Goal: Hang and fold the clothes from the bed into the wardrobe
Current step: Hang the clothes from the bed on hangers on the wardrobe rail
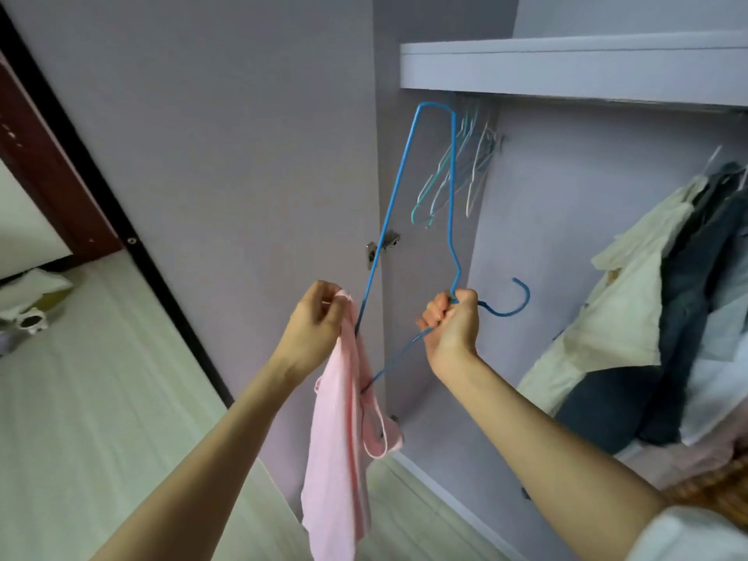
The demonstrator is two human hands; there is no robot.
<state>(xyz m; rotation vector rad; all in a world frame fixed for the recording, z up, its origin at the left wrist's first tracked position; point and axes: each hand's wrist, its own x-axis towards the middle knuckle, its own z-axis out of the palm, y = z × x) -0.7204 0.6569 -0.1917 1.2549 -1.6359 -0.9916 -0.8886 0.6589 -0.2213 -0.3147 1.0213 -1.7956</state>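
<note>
Gripping the blue wire hanger [415, 188] at its neck, your right hand [451, 327] is a closed fist just right of the frame's centre, with the hook curving out to the right of your knuckles and the long triangle of wire pointing up toward the shelf [566, 66]. Your left hand [313, 321], just left of centre, pinches the top edge of the pink garment [336, 459] between curled fingers and thumb. One lower corner of the hanger is tucked into the pink fabric right beside that hand, and the cloth hangs straight down from your grip to the bottom edge of the frame, a looped strap dangling on its right side.

Behind your hands stands the open wardrobe [506, 358], pale lilac inside. Its door [243, 135] fills the upper left and centre of the frame, with a metal hinge [382, 244] showing between the two sides of the hanger. Under the shelf, a cluster of empty hangers [457, 176] in teal and white hangs in the upper middle. At the right edge, hung clothes [647, 317] in cream and dark blue drape downward. Light wooden floor [81, 398] runs along the lower left.
</note>
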